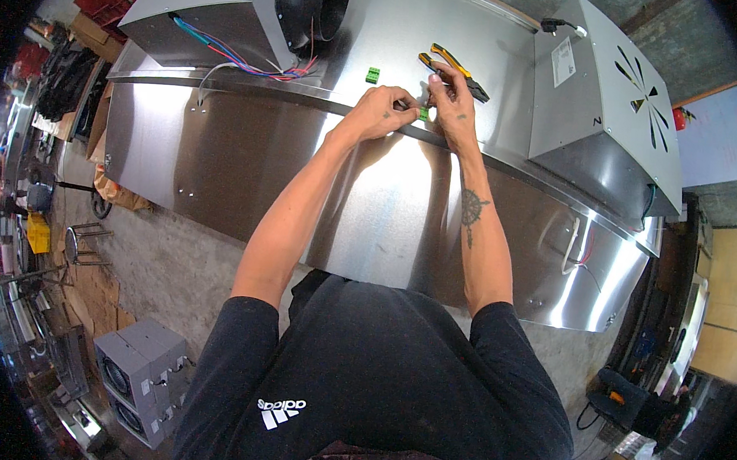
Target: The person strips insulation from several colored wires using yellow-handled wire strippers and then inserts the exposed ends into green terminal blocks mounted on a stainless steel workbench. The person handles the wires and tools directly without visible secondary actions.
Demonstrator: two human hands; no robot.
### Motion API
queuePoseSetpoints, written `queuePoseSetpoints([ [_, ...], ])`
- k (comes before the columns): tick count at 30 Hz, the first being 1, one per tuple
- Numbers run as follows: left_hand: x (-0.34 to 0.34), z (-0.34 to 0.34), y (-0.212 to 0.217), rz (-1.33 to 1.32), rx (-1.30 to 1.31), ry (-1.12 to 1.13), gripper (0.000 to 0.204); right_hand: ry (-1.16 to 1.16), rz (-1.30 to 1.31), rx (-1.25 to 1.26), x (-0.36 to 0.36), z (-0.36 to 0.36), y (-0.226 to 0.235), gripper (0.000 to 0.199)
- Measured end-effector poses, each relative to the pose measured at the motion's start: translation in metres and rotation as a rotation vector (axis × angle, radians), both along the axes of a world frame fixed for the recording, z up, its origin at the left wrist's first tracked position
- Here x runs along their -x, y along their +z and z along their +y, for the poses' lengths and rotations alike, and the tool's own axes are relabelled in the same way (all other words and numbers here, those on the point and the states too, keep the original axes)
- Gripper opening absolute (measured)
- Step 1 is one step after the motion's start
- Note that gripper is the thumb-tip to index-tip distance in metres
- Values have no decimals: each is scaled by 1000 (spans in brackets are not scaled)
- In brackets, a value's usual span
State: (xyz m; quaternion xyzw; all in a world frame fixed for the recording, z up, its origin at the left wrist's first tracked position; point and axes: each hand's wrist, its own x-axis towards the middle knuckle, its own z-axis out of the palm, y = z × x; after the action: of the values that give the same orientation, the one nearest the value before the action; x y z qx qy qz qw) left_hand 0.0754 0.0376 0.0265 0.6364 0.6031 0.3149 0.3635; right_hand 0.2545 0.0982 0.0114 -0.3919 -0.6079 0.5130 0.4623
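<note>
My left hand (381, 113) is closed in a pinch on a small green terminal block (424, 114), just above the near edge of the metal work surface. Close beside it, my right hand (453, 109) has its thumb and fingers drawn together. Something small and dark may be between them, but I cannot make it out. A second green terminal block (372, 75) lies on the metal a little beyond my left hand. Yellow-and-black pliers (451, 60) lie just past my right hand, partly covered by its fingers.
A grey metal box (221, 19) with a black round duct collar (321, 9) stands at left, loose coloured wires (244, 64) trailing from it. Another grey box (600, 101) with slotted vents stands at right. A stool (87, 244) and grey units (142, 376) are on the floor.
</note>
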Motion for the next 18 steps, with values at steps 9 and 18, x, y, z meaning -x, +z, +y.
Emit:
queuePoseSetpoints([
  [9,0,0,1,4,-6,3,39,-11,-32,-27,0,-5,3,39],
  [18,-3,1,7,15,-5,-17,40,55,130,6,-4,6,-18,29],
])
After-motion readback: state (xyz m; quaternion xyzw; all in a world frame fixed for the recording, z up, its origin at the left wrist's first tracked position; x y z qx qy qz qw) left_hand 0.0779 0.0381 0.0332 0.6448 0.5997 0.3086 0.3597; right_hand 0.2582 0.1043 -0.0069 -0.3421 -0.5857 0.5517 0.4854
